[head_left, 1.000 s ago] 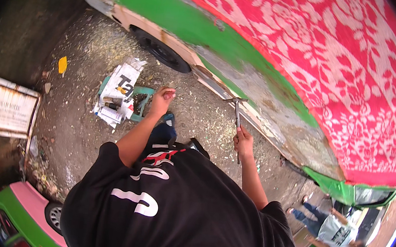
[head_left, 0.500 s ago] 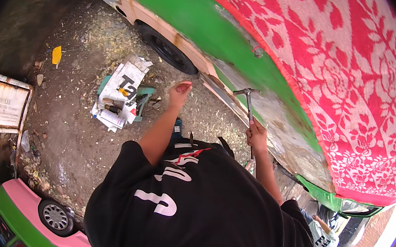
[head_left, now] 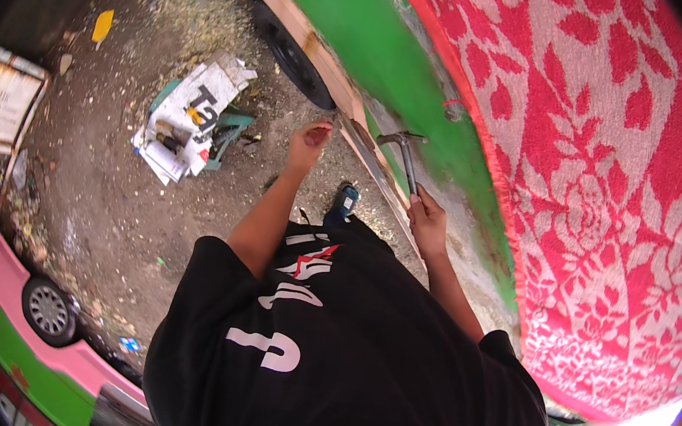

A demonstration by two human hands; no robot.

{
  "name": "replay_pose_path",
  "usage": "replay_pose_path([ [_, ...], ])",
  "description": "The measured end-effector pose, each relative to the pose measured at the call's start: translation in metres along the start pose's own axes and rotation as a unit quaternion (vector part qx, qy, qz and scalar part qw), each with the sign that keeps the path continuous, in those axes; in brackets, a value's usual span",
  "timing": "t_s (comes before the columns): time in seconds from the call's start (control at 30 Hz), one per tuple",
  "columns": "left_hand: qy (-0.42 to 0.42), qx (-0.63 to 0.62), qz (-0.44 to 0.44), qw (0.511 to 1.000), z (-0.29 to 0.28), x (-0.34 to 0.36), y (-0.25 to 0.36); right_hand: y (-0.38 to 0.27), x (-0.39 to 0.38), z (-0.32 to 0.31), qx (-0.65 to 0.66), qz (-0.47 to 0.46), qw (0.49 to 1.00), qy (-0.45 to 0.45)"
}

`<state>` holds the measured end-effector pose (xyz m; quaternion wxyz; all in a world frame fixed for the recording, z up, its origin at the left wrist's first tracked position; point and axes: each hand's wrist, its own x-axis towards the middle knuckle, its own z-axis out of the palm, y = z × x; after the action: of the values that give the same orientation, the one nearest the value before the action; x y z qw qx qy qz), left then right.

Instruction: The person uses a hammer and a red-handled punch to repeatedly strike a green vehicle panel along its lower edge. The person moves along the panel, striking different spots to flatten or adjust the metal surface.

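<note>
My right hand (head_left: pixel 428 225) is wrapped round the handle of a metal hammer (head_left: pixel 409 164). The T-shaped hammer head points away from me, in front of the lower side of a green and pale pink car body (head_left: pixel 337 13). Bare grey patches show on the panel near the hammer. My left hand (head_left: pixel 308 145) is raised at the left, near the car's lower edge and its black wheel (head_left: pixel 295 60). Its fingers are curled in, with a reddish patch showing; whether something lies inside I cannot make out.
A red and white floral cloth (head_left: pixel 585 180) drapes over the car. On the dirt ground, white cardboard (head_left: pixel 214 87) carries a bottle and small tools. A yellow scrap (head_left: pixel 103 25) lies farther left. A framed white sign (head_left: pixel 1 107) and another pink and green car (head_left: pixel 22 321) stand at the left.
My view has shifted and turned, bringing the draped car closer. The right hand still grips the hammer, its head a little nearer the green panel in view. A blue shoe now shows below.
</note>
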<state>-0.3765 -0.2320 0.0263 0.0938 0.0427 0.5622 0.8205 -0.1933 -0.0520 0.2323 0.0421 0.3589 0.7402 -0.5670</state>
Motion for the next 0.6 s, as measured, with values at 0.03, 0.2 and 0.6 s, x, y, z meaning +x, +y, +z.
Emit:
replay_pose_path([
  [0.03, 0.006, 0.04, 0.02, 0.999, 0.001, -0.005, -0.001, 0.003, 0.006, -0.002, 0.014, -0.01, 1.0, -0.016],
  [0.2, 0.012, 0.186, 0.087, 0.979, 0.009, -0.024, 0.002, 0.01, 0.021, -0.022, -0.016, -0.034, 0.995, -0.089],
  [0.6, -0.005, 0.211, 0.066, 0.975, 0.018, -0.032, 0.015, 0.016, 0.009, -0.031, -0.025, -0.018, 0.996, -0.08],
])
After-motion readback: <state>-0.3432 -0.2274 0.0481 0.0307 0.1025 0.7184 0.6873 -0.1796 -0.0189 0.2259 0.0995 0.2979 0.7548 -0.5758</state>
